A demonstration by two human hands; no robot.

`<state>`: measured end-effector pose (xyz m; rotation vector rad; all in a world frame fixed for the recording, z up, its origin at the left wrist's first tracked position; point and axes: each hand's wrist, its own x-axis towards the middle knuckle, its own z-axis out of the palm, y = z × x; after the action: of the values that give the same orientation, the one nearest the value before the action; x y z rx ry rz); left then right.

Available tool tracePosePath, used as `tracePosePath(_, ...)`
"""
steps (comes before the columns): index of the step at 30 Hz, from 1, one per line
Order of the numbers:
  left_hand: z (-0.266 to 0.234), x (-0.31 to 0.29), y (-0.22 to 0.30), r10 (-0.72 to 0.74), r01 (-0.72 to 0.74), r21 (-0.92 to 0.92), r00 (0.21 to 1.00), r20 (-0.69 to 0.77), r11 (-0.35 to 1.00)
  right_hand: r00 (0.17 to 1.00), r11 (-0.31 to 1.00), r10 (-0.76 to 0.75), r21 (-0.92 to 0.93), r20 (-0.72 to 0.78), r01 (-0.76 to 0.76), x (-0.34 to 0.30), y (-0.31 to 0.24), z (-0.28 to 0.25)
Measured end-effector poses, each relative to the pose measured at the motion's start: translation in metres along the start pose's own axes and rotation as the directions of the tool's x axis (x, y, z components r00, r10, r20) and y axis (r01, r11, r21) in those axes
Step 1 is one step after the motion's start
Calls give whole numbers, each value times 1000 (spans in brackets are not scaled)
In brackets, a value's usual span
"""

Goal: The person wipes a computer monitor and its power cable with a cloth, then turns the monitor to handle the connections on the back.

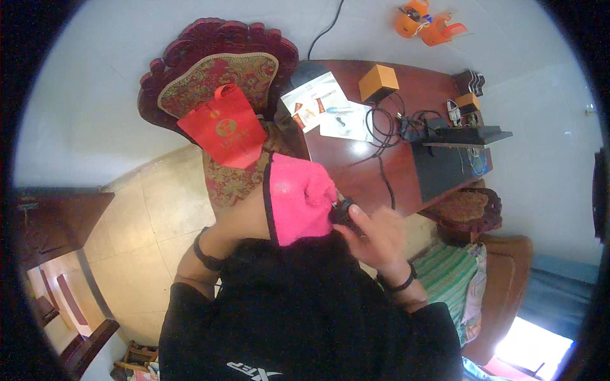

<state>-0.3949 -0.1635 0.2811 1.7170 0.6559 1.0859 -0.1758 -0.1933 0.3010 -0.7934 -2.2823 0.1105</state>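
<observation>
So the left hand (311, 197) is tucked under a bright pink cloth (287, 219) with a dark edge, sitting mid-frame. It covers the hand like a mitt, so I honestly can't tell how far those fingers are closed or whether they grip anything through the fabric.

The right hand (384, 235) is just right of center, fingers closed around a black plug (342, 214), thumb laid along the top of it. The metal prongs point up and meet the bunched right side of the cloth. There's a dark band on each wrist, and a black shirt (305, 305) fills the bottom middle.

Upper left of center there's a carved dark-red chair (219, 38) with patterned upholstery, and a red paper bag (219, 143) sits on it, tipped a bit. Right of that is the reddish surface (426, 89), with white papers (346, 124) toward its left end, an orange box (379, 86) near the back edge, and looped black cables (384, 136) around the middle. One cable runs down to just above the right hand; can't make out where it ends. A black screen (470, 136) stands farther right, seen edge-on.

Two orange holders (438, 30) hang on the wall up top, and a green striped cloth (450, 270) lies lower right.
</observation>
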Motion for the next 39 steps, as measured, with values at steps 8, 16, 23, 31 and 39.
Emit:
tracePosePath(8,-22,6,11,23,-32,143,998,66,989,998,997,10,81,-65,-5,14,-4,-2)
tracePosePath(16,-8,-5,-4,-152,128,-293,987,-58,947,989,979,114,180,-99,-95,11,-2,5)
tracePosePath(23,-15,-7,-4,-214,209,-342,977,25,916,976,967,167,218,-141,-134,11,-4,6)
tracePosePath(31,-26,2,17,-267,273,-24,952,151,962,931,917,320,303,-172,-259,-3,-1,11)
tracePosePath(39,-11,1,12,-38,37,-34,998,-41,999,903,853,423,367,-73,-370,0,-5,6)
